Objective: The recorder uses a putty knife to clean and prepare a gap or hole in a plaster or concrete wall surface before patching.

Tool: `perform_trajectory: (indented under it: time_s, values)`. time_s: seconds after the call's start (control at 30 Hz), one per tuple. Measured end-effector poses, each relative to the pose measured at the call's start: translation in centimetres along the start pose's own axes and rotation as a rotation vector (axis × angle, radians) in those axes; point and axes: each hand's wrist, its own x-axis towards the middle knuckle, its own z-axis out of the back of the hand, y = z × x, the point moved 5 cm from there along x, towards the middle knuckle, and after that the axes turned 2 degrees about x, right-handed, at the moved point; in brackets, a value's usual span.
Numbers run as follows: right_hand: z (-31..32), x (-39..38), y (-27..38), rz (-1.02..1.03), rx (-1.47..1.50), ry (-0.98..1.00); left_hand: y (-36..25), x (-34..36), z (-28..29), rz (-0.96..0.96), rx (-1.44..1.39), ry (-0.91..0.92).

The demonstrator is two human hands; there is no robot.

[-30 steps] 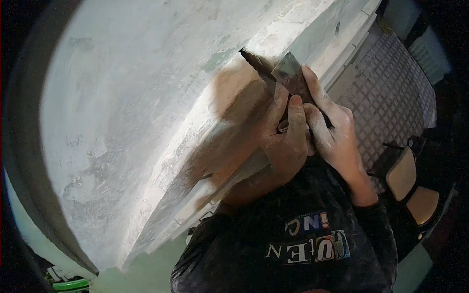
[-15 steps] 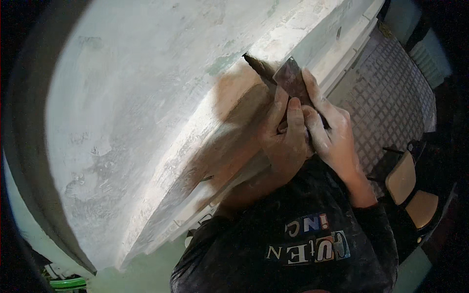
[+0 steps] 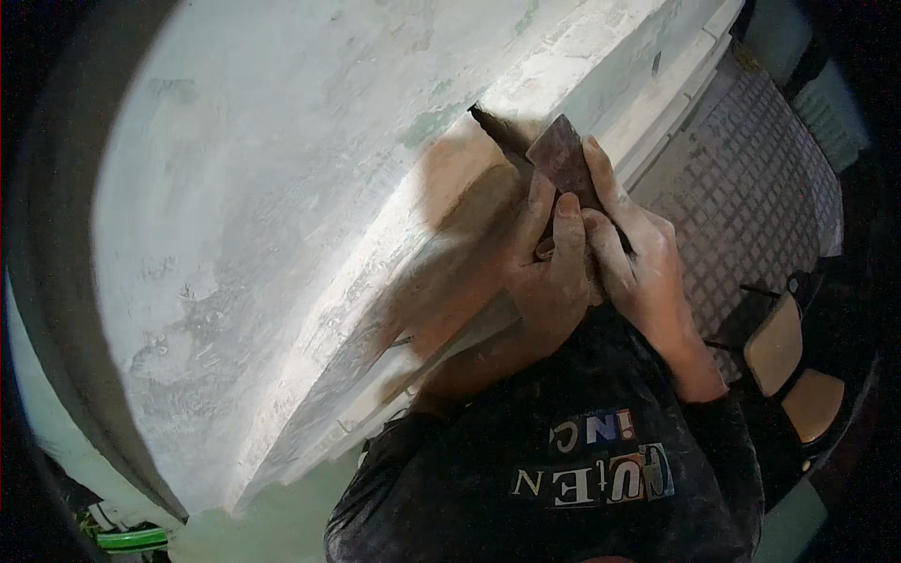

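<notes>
Apparently the step in hand is close blade work at the pale wall edge (image 3: 330, 298), where the flat metal blade (image 3: 561, 159) juts from between the two hands, just beside the dark gap (image 3: 502, 131), though whether it touches the plaster I cannot tell. The right hand (image 3: 648, 258) is clamped on the blade, forefinger laid along its side, while the left hand (image 3: 554, 277) closes in at its base, the two nearly together. Any next move seems to call for a steady, firm pinch and careful angling at that break.
</notes>
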Motion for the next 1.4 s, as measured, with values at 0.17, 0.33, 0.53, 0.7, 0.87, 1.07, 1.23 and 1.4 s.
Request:
perform_trajectory:
  time_s: [0.17,0.33,0.53,0.7,0.87,1.07,1.23,1.4]
  values:
    - [0.5,0.0,-0.3,-0.037,0.027,-0.013,-3.0,0.6,-0.9,0.217,0.191,0.042]
    - [0.1,0.1,0.0,-0.069,0.076,0.027,-2.9,0.7,-0.3,-0.013,0.288,0.052]
    - [0.4,0.3,0.9,0.042,-0.021,0.045,-2.5,0.3,0.2,0.160,0.237,-0.056]
    - [-0.2,-0.1,0.6,0.064,-0.014,0.105,-2.4,0.5,0.7,-0.096,0.284,0.014]
    - [-0.1,-0.2,0.6,-0.134,0.053,0.058,-2.7,0.6,0.5,-0.068,0.314,0.081]
    - [-0.9,-1.9,0.4,-0.219,0.112,0.068,-1.5,-0.4,1.8,-0.049,0.204,0.022]
    - [-0.9,-3.9,0.4,-0.241,0.112,0.042,0.4,-2.0,3.1,0.306,0.120,-0.122]
    - [0.5,-4.4,-1.6,-0.145,0.082,-0.023,3.0,-0.4,2.3,0.289,0.136,-0.143]
